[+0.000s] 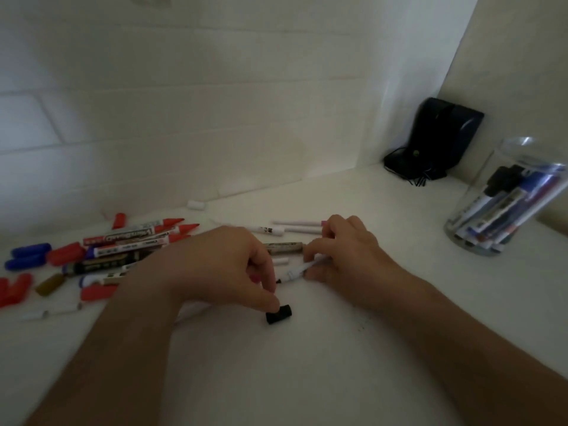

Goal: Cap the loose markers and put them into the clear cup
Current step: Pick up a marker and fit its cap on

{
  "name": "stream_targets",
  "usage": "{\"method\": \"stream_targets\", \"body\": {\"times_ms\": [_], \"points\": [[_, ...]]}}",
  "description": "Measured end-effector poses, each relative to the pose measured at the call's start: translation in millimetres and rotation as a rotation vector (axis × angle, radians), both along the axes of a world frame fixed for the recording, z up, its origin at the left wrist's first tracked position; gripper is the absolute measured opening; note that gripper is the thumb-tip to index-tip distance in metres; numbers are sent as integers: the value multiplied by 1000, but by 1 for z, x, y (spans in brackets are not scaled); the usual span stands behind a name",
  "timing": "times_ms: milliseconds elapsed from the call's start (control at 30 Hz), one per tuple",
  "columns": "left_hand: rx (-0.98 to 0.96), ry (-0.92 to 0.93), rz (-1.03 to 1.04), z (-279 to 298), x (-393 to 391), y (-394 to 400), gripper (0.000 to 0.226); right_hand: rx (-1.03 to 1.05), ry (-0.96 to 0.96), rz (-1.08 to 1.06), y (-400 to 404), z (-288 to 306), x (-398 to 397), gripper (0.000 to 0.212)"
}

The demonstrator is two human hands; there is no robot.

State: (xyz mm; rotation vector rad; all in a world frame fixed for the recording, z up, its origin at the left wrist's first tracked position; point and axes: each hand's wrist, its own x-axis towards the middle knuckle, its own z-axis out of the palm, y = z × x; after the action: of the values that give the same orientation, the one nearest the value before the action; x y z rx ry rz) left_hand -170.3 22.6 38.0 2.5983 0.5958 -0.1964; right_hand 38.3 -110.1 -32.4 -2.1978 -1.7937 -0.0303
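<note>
Right hand (pixel 344 250) is gripping an uncapped marker (pixel 296 273), nib toward eight o'clock; left hand (pixel 227 265) is pinching the black cap (pixel 279 314) on the bench (pixel 307 364); align them axially before pushing.

Glossy clear cup (pixel 504 198), matt table (pixel 307 364)

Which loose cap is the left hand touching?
The black cap, lying alone near the table's front under the left hand fingertips. The blue caps and red caps lie untouched at far left.

from the small black cap (pixel 278 314) on the white table (pixel 307 364), your loose markers (pixel 123 244) lie far left, the clear plastic cup (pixel 498 204) far right, the black device (pixel 436 139) behind right.
</note>
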Motion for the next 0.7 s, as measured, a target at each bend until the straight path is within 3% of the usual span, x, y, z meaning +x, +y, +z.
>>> {"method": "stream_targets", "body": {"times_ms": [133, 267, 333, 400, 500, 700], "points": [[111, 134, -49, -9, 9, -11, 40, -85, 4, -54, -16, 13, 7, 20], [162, 151, -84, -20, 15, -19, 37, 15, 211, -109, -37, 20, 22, 12], [178, 37, -55, -21, 16, -16, 30, 128, 375, -135, -38, 19, 25, 9], [181, -194, 51, -22, 19, -9, 23, 258, 525, -138, -37, 18, 26, 11], [59, -495, 243, -24, 23, -1, 23, 400, 736, -58, -37, 23, 21, 16], [-81, -747, 273, -28, 27, 1, 20, 395, 711, 9, -37, 20, 14, 15]]}}
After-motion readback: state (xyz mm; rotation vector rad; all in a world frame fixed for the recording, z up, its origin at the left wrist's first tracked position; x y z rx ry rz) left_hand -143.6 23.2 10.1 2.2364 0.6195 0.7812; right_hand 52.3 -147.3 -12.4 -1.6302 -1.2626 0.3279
